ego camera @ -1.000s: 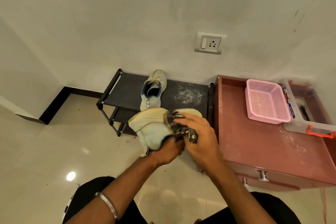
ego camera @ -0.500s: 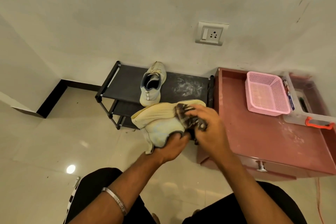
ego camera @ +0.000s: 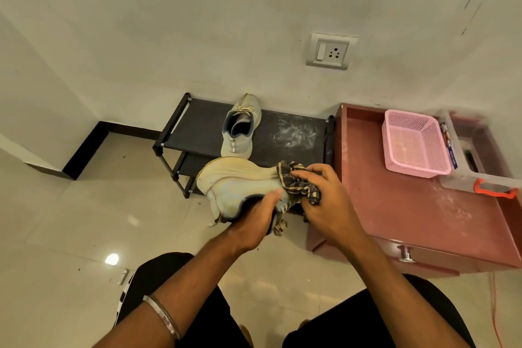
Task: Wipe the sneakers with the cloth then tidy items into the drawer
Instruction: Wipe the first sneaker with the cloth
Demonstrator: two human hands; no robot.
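My left hand (ego camera: 255, 216) grips a pale sneaker (ego camera: 237, 181) by its opening, holding it on its side with the yellowed sole turned away from me. My right hand (ego camera: 324, 200) presses a dark checked cloth (ego camera: 296, 181) against the sneaker's toe end. The second sneaker (ego camera: 240, 128) stands upright on the top shelf of the black shoe rack (ego camera: 291, 135), apart from both hands. The red cabinet (ego camera: 409, 212) to the right has a shut drawer with a metal knob (ego camera: 406, 254).
A pink mesh basket (ego camera: 415, 144) and a clear plastic box with an orange latch (ego camera: 480, 178) sit on the cabinet top. A wall socket (ego camera: 330, 51) is above the rack. Tiled floor spreads to the left; my knees are below.
The cloth in my right hand has slid along the sneaker toward its toe end, and the sneaker has tilted a little. The view has shifted slightly downward.
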